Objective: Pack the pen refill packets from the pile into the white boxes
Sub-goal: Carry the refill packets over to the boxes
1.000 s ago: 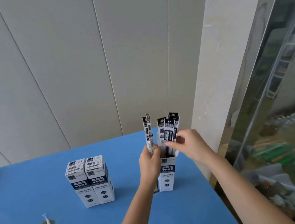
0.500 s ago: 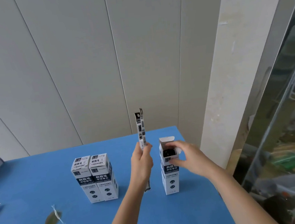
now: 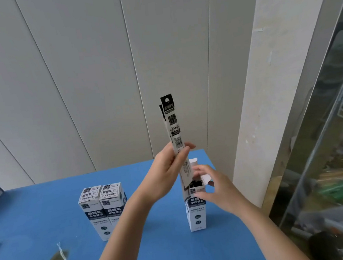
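While the left hand (image 3: 164, 174) pinched 2 packets (image 3: 172, 125) nearly upright, their lower ends hung at the mouth of the open box (image 3: 196, 214), its top gripped by the right hand (image 3: 217, 186), fingers spread.

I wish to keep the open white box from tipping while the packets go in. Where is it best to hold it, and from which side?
Grip the open white box just below its mouth, by front and back faces, coming from the right. It stands tall and narrow, and the left hand holds the refill packets at its left edge.
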